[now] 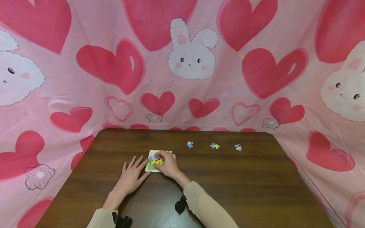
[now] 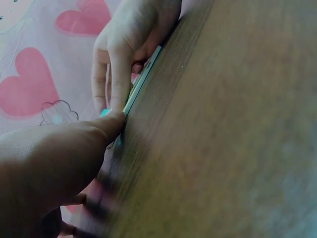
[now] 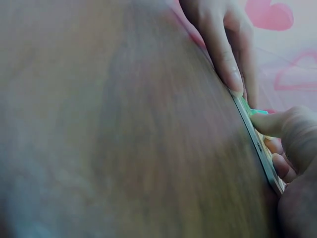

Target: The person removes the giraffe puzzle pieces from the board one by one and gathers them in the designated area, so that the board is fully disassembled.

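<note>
A small jigsaw puzzle board [image 1: 161,151] with a pale rim lies left of the table's middle, its picture showing blue, green and yellow. Over it, my right hand [image 1: 169,166] pinches a puzzle piece [image 1: 157,161] between thumb and fingers, partly hidden by them. My left hand [image 1: 130,178] lies flat with spread fingers, index finger and thumb touching the board's left side. In the left wrist view, a teal bit of puzzle [image 2: 104,112] shows by the right hand's fingertips. From the right wrist, the board's edge [image 3: 257,146] appears side-on and low on the table.
Three loose puzzle pieces lie in a row behind and right of the board: a blue one [image 1: 190,144], a blue and yellow one [image 1: 215,146], and a blue and red one [image 1: 238,147]. The brown wooden table [image 1: 242,186] meets a pink heart-patterned cloth [image 1: 182,88] at the back.
</note>
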{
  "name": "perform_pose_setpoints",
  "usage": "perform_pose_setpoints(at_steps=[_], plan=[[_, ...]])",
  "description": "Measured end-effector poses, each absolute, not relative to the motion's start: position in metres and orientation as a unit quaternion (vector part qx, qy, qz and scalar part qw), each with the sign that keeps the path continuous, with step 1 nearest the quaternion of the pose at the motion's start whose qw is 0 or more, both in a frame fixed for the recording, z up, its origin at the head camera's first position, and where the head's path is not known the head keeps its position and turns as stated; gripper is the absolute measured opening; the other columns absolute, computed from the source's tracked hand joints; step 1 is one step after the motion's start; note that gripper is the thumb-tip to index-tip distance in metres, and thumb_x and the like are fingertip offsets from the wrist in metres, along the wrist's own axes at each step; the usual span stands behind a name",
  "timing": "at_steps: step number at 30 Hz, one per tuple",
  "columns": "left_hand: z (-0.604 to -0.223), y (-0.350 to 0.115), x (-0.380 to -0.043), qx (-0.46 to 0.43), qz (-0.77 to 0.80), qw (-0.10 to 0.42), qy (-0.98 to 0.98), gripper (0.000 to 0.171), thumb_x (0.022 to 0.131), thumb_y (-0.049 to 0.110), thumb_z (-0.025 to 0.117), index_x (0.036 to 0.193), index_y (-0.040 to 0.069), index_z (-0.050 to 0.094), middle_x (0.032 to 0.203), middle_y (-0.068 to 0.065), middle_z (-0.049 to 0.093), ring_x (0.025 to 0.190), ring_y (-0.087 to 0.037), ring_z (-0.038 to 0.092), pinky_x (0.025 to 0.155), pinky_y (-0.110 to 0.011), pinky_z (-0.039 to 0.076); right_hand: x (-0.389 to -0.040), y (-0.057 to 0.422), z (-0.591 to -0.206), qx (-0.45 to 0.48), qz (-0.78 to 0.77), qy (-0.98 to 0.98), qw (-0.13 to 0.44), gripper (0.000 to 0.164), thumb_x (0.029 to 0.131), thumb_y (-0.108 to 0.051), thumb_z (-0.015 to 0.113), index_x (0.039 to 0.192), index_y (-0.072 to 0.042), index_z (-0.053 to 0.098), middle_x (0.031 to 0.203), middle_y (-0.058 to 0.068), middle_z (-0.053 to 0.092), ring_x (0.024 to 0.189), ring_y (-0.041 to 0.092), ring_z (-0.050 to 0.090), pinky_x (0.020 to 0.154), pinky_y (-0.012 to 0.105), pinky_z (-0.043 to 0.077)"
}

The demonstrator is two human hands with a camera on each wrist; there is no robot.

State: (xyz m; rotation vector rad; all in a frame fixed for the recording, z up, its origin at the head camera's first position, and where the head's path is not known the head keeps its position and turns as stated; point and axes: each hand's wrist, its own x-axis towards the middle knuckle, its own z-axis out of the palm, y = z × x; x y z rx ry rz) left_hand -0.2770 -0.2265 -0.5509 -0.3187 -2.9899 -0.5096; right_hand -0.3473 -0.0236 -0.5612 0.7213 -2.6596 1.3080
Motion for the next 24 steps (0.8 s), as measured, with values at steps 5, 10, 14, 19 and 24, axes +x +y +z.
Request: perform_pose_setpoints(at_steps=[5, 10, 14, 19, 24], plan=[[-0.5524, -0.2264, -0.2771, -0.109, -0.176, 0.052, -0.977, 0.068, 0.104, 0.047, 0.073, 0.161, 0.014, 0.058, 0.169, -0.025, 0.050, 0.159, -0.059, 0.038, 0.120, -0.090, 0.025, -0.3454, -0.0226, -0.5620, 0.238, 0.432, -0.867, 0.064, 0.031, 0.090, -0.016, 0.091, 0.119, -0.013, 0.081, 0.102, 0.002, 0.079, 0.088, 0.012, 0.062, 0.089, 0.029, 0.036], [-0.5495, -0.2287, -0.2777, -0.108, -0.188, 0.060, -0.974, 0.061, 0.104, 0.040, 0.075, 0.157, 0.014, 0.061, 0.164, -0.026, 0.056, 0.157, -0.060, 0.041, 0.119, -0.090, 0.025, -0.3454, -0.0221, -0.5617, 0.242, 0.421, -0.872, 0.067, 0.033, 0.092, -0.019, 0.091, 0.123, -0.013, 0.082, 0.107, 0.002, 0.080, 0.090, 0.010, 0.063, 0.088, 0.026, 0.036], [-0.5477, -0.2299, -0.2769, -0.110, -0.190, 0.065, -0.973, 0.056, 0.105, 0.037, 0.075, 0.155, 0.015, 0.064, 0.161, -0.025, 0.059, 0.156, -0.060, 0.043, 0.118, -0.090, 0.027, -0.3456, -0.0216, -0.5613, 0.247, 0.413, -0.874, 0.071, 0.034, 0.092, -0.020, 0.090, 0.125, -0.012, 0.083, 0.111, 0.002, 0.079, 0.091, 0.011, 0.064, 0.086, 0.025, 0.035], [-0.5477, -0.2302, -0.2760, -0.113, -0.186, 0.062, -0.974, 0.056, 0.105, 0.036, 0.075, 0.155, 0.014, 0.064, 0.162, -0.025, 0.058, 0.157, -0.060, 0.042, 0.119, -0.090, 0.026, -0.3452, -0.0213, -0.5616, 0.254, 0.409, -0.873, 0.075, 0.036, 0.092, -0.020, 0.090, 0.126, -0.012, 0.082, 0.117, 0.004, 0.080, 0.093, 0.013, 0.064, 0.085, 0.025, 0.034], [-0.5488, -0.2296, -0.2759, -0.116, -0.178, 0.053, -0.976, 0.054, 0.105, 0.037, 0.074, 0.155, 0.017, 0.065, 0.163, -0.025, 0.057, 0.158, -0.060, 0.040, 0.119, -0.090, 0.025, -0.3453, -0.0225, -0.5640, 0.256, 0.408, -0.872, 0.085, 0.036, 0.092, -0.020, 0.091, 0.126, -0.012, 0.083, 0.118, 0.004, 0.080, 0.092, 0.013, 0.065, 0.085, 0.025, 0.035]])
